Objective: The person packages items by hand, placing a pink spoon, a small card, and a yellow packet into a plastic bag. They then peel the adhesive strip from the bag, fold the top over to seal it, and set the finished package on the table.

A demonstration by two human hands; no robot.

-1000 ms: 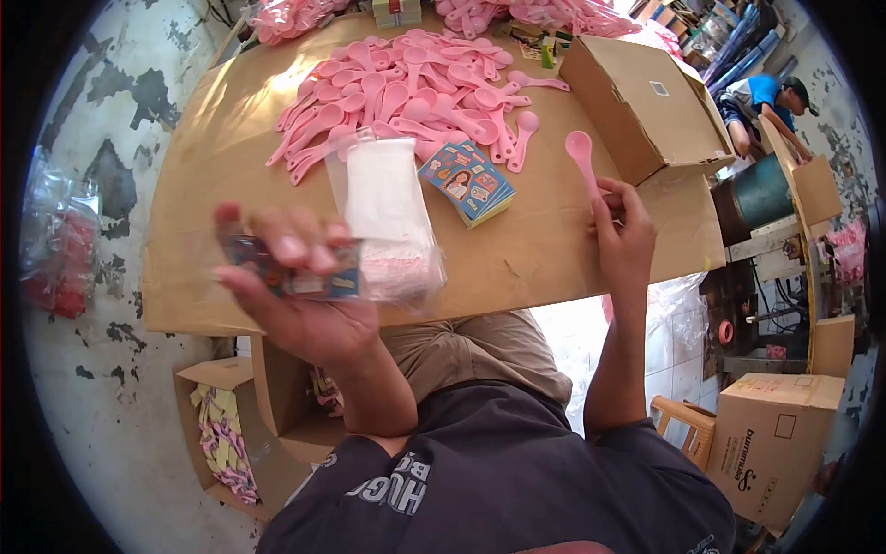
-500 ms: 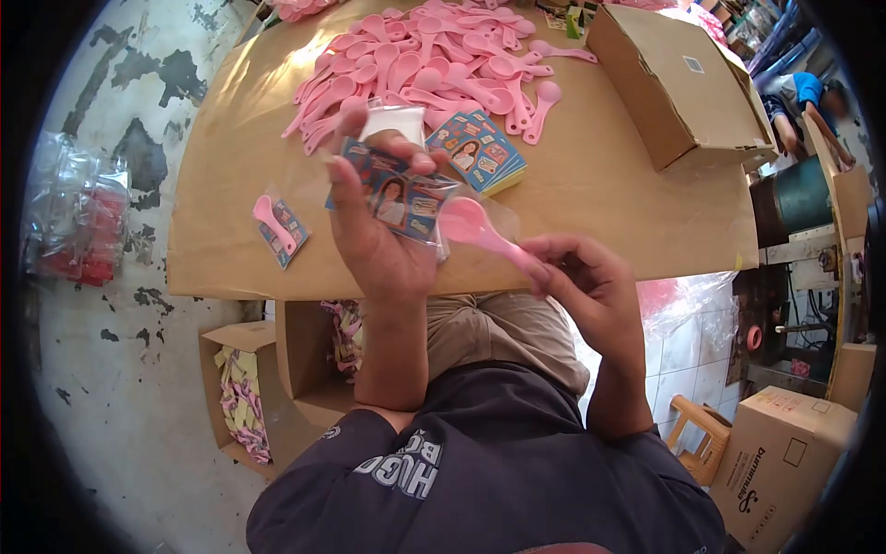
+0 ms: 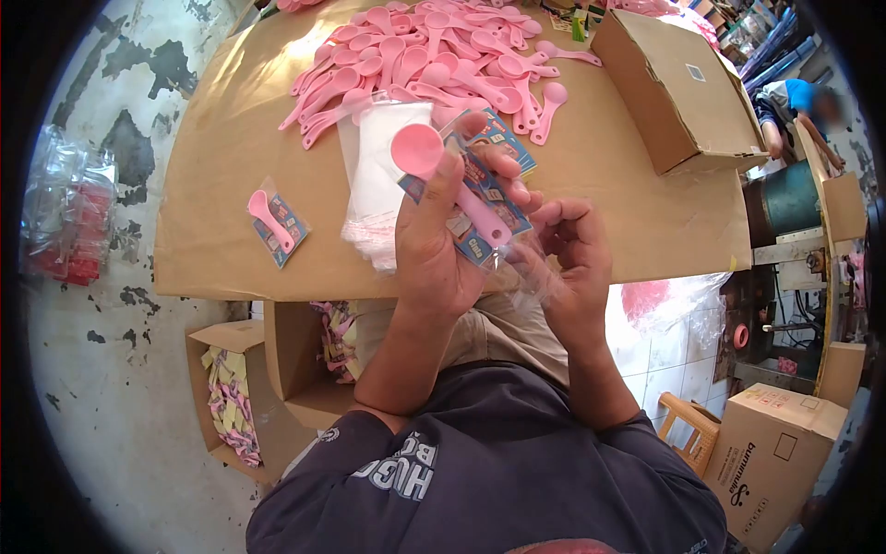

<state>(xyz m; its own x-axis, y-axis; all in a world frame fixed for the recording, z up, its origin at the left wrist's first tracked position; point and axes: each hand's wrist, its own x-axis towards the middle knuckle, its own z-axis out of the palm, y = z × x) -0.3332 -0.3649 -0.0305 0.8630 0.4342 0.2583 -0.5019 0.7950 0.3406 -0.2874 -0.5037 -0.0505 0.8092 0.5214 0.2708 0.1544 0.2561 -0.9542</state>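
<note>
My left hand (image 3: 432, 254) is closed around a clear plastic bag with a blue printed card (image 3: 469, 247) in it. A pink measuring spoon (image 3: 417, 150) lies over the card, its bowl up and left and its holed handle pointing down right. At the bag's lower right end, the fingers of my right hand (image 3: 577, 272) pinch the clear plastic. Behind my left hand lies a pile of clear bags (image 3: 383, 171), and a stack of blue cards (image 3: 506, 138) is partly hidden by my fingers. A bagged spoon and card (image 3: 277, 226) rest at the table's left.
A large heap of pink spoons (image 3: 434, 55) covers the back of the brown table (image 3: 221, 148). One cardboard box (image 3: 660, 88) stands at the back right. Boxes of wrapped items (image 3: 231, 402) sit below left, and a person (image 3: 794, 106) bends at the far right.
The spoon has moved from my right hand onto the card in the bag, which my left hand holds. My right hand has shifted to the bag's end. The bag pile is now uncovered.
</note>
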